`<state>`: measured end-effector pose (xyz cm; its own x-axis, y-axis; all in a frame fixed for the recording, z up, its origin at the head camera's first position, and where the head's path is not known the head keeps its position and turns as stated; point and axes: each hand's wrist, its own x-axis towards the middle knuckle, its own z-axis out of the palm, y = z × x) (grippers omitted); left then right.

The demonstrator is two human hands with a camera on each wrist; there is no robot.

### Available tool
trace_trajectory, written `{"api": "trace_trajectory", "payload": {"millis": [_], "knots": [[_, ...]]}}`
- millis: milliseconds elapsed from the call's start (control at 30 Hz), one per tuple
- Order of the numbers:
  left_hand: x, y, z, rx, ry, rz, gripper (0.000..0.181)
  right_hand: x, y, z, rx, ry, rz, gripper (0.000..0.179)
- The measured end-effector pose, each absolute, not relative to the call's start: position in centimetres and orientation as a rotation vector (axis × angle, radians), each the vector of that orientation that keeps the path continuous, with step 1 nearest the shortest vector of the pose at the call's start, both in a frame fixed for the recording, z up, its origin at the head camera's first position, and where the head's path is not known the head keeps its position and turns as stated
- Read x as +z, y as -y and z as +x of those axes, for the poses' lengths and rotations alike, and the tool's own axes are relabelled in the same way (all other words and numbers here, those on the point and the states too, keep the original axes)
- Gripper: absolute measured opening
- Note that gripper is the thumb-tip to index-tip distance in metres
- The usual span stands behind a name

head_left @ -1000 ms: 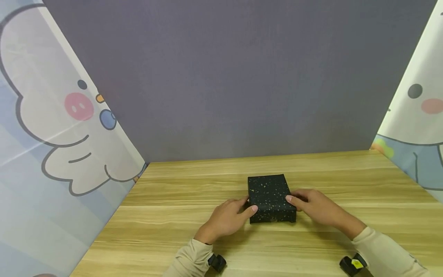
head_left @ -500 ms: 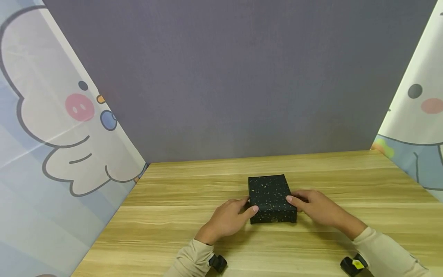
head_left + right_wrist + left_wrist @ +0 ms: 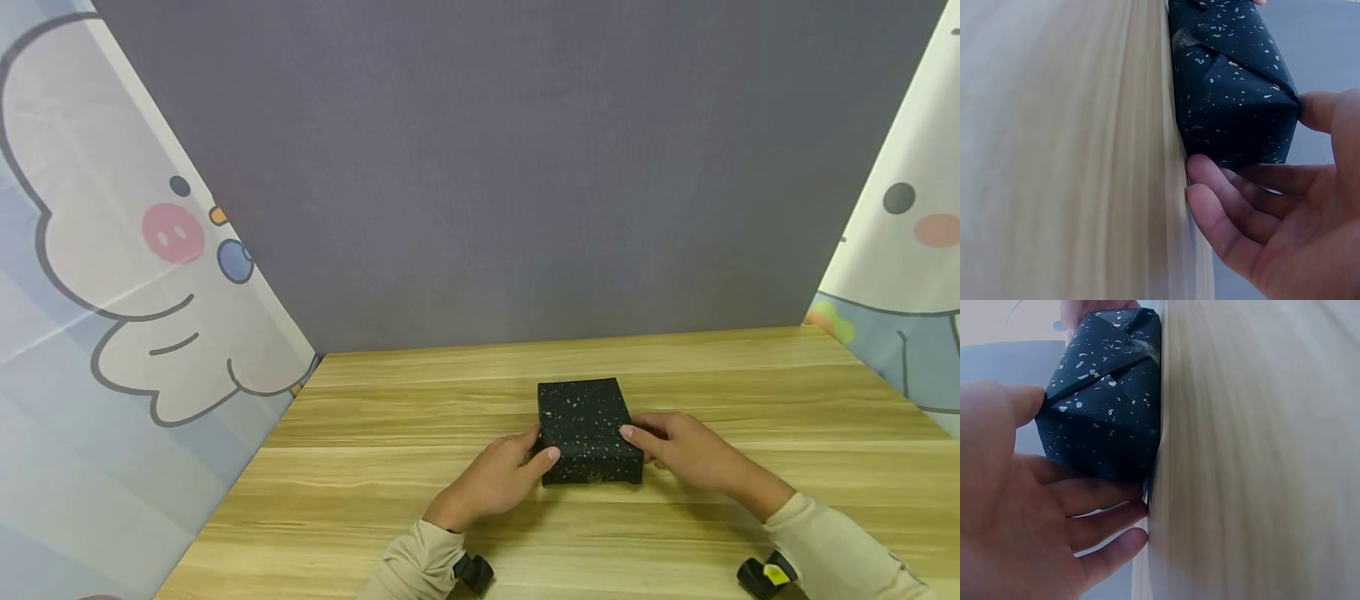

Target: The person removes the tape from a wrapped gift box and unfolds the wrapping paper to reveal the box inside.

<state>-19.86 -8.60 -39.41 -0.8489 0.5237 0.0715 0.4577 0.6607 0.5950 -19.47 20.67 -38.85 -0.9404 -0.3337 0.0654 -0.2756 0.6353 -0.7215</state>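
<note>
A flat box wrapped in black paper with pale speckles (image 3: pixel 585 417) sits on the wooden table. In the left wrist view its near side (image 3: pixel 1107 381) shows folded paper and a piece of clear tape. My left hand (image 3: pixel 491 475) holds the box at its left near corner, thumb on the top edge and fingers along the side. On the opposite side, my right hand (image 3: pixel 690 450) grips the right edge the same way, thumb on top. The right wrist view shows its fingers (image 3: pixel 1229 206) low beside the box, tips close to the tabletop.
The wood-grain table (image 3: pixel 360 483) reaches back to a grey panel (image 3: pixel 510 183). Cartoon-printed sheets flank it at left (image 3: pixel 112 250) and right (image 3: pixel 892 275). Each wrist carries a black strapped device, such as the left one (image 3: pixel 473 573).
The box stays in place between both hands. Only slight shifts of the fingers show.
</note>
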Motion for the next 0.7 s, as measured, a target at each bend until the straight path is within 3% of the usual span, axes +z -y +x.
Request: {"api": "trace_trajectory", "payload": {"millis": [700], "knots": [[-38.9,7.4,-20.5,1.314,-2.641,0.694,0.073,-38.3,-20.8,-19.3,-1.328,-2.818,-0.465,0.067]]}}
